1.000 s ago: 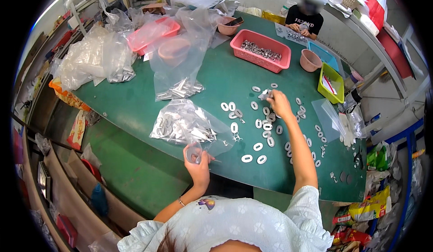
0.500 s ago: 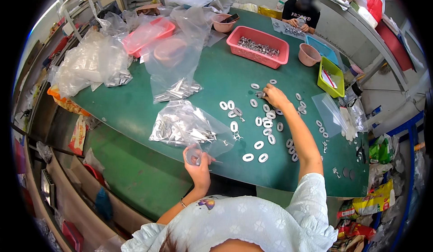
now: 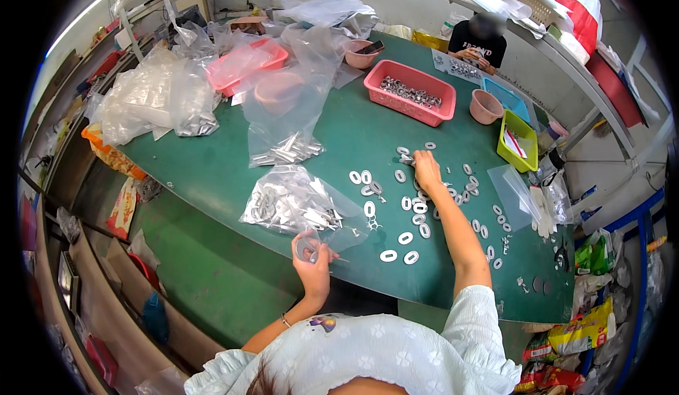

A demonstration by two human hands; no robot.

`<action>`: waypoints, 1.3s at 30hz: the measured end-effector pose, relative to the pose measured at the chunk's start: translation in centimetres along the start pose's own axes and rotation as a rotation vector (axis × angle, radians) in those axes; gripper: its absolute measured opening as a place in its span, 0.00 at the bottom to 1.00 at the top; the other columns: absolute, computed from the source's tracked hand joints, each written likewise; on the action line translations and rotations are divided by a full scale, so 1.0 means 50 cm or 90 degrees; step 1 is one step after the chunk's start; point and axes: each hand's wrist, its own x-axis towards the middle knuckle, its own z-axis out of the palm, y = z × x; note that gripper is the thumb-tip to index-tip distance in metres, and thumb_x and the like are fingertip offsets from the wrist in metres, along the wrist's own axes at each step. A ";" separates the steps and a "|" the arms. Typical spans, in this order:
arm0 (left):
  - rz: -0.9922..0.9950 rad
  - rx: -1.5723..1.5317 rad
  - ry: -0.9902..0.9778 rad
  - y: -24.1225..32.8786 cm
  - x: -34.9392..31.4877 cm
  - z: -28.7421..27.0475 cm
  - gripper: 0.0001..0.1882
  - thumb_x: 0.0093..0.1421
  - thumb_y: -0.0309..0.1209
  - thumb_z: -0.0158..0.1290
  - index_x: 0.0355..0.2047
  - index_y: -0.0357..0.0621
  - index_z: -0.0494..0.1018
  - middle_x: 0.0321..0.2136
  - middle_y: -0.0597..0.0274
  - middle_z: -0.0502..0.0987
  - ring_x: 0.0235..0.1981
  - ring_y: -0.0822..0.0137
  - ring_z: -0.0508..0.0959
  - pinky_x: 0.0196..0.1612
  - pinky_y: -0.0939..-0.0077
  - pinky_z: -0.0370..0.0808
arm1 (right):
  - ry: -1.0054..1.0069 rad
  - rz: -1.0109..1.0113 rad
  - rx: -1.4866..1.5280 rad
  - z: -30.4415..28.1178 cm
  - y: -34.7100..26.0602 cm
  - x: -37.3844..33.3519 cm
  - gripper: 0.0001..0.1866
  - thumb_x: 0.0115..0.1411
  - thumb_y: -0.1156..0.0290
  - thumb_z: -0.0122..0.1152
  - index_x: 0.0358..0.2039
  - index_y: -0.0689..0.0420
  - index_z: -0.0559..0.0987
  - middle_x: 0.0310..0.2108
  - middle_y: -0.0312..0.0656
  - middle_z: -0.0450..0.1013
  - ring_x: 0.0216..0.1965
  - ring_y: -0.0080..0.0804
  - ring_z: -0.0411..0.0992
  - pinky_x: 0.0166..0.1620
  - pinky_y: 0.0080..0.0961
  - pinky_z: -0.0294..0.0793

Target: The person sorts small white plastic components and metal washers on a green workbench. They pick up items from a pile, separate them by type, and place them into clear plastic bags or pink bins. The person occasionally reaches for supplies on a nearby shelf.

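My left hand (image 3: 312,266), at the table's near edge, is closed round a round see-through piece (image 3: 307,248); a thin pale rod sticks out beside the fingers. My right hand (image 3: 426,171) reaches across the table with its fingers bent together over a small grey metal part (image 3: 407,159), and the fingertips are partly hidden. Flat oval rings with slotted middles (image 3: 405,238) lie scattered under and around my right forearm. Just beyond my left hand rests a clear bag (image 3: 291,200) filled with white and grey parts.
Another clear bag (image 3: 286,149) of metal pieces lies farther back on the green table (image 3: 212,161). A pink tray (image 3: 375,96) holds metal rings. A small pink bowl (image 3: 486,105), a lime-green basket (image 3: 525,158) and a person (image 3: 479,45) working are at the far right.
The whole view has shifted slightly. My right hand stays over the same far group of rings, its fingers a little more bent downward. My left hand keeps its hold.
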 end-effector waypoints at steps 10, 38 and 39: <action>-0.014 -0.030 0.003 0.000 -0.001 -0.001 0.19 0.53 0.15 0.43 0.45 0.36 0.57 0.23 0.64 0.64 0.19 0.76 0.66 0.27 0.75 0.74 | -0.092 0.181 0.446 -0.094 -0.068 -0.014 0.12 0.50 0.76 0.58 0.35 0.63 0.68 0.23 0.45 0.72 0.26 0.36 0.72 0.30 0.28 0.69; -0.030 0.043 -0.002 0.014 -0.014 0.010 0.20 0.54 0.15 0.43 0.47 0.38 0.55 0.23 0.62 0.63 0.19 0.73 0.65 0.29 0.72 0.71 | -0.513 -0.382 0.735 -0.189 -0.351 -0.108 0.18 0.58 0.65 0.50 0.43 0.66 0.71 0.43 0.49 0.70 0.46 0.31 0.69 0.46 0.28 0.68; -0.024 0.046 0.002 0.013 -0.015 0.006 0.20 0.54 0.15 0.43 0.47 0.38 0.55 0.23 0.62 0.63 0.19 0.73 0.65 0.29 0.72 0.71 | -0.600 -0.323 0.775 -0.218 -0.308 -0.103 0.16 0.58 0.65 0.51 0.39 0.66 0.73 0.38 0.47 0.73 0.42 0.29 0.71 0.43 0.25 0.70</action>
